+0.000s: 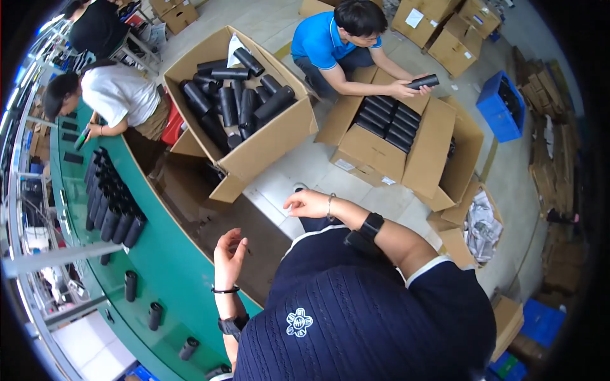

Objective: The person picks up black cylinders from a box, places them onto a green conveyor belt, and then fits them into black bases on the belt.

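Near the edge of the green worktable (pixel 166 232), my left hand (pixel 230 255) is raised with thumb and fingers apart and nothing in it. My right hand (pixel 307 204) hangs in front of my body, its fingers loosely bent and apart, also holding nothing. Neither hand touches anything. Closest on the table are a few black cylinders (pixel 154 315) standing spaced out, and beyond them a dense group of black cylinders (pixel 114 209). Past my hands, a large open carton (pixel 273 149) is piled with loose black cylinders (pixel 238 101).
A co-worker in a blue shirt (pixel 316 44) holds a black cylinder (pixel 424 82) over a carton (pixel 368 155) packed with rows of them. Another person in white (pixel 114 95) works at the table's far end. Blue crate (pixel 502 117) and paper-filled carton (pixel 454 244) stand right.
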Available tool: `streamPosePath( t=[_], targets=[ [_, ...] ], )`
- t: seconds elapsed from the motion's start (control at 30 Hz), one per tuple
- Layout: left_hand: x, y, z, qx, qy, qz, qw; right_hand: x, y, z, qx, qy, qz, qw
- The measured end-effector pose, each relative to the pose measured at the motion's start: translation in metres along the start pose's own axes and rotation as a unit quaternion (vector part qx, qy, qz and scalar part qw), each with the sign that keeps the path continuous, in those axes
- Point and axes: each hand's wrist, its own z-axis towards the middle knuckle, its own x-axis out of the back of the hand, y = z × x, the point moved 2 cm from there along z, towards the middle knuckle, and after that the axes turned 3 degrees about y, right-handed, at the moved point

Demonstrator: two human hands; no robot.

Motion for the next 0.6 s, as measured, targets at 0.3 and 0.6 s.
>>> streamPosePath(
  t=[0.3,0.6],
  targets=[
    [-0.034,0.030,0.131,0.036,-0.115,0.018,0.993,0.088,0.022,0.061,-0.058,0.129,-0.003,0.990],
    [-0.159,0.024,0.225,0.000,-0.330,0.078,0.941,0.143,0.136,-0.078,-0.263,0.284,0.083,0.918]
  ],
)
